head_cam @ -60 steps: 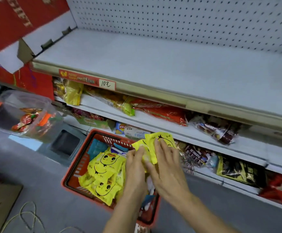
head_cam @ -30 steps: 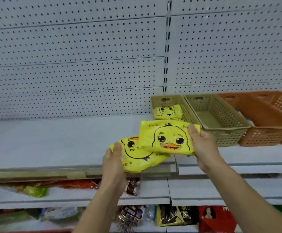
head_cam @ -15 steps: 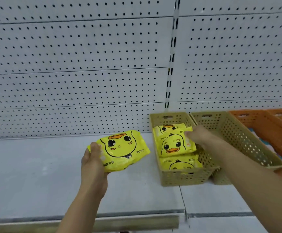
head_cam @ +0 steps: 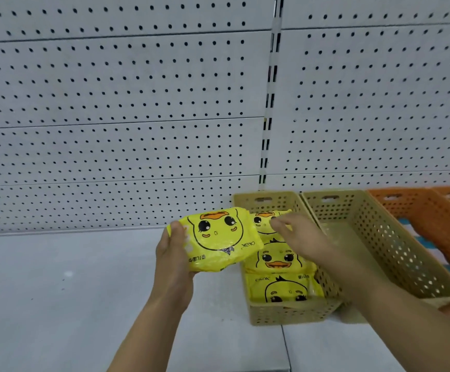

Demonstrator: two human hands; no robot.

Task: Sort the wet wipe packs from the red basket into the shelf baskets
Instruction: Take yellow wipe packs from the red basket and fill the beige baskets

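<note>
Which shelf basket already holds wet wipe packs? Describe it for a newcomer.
On the grey metal shelf under the white pegboard wall stands a row of perforated plastic baskets. The leftmost tan basket holds yellow duck-face wipe packs; its tan neighbour shows none, then come orange baskets.

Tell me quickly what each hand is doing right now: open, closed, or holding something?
Left hand: grips a yellow wet wipe pack.
Right hand: open, empty, fingers relaxed above the tan basket.
</note>
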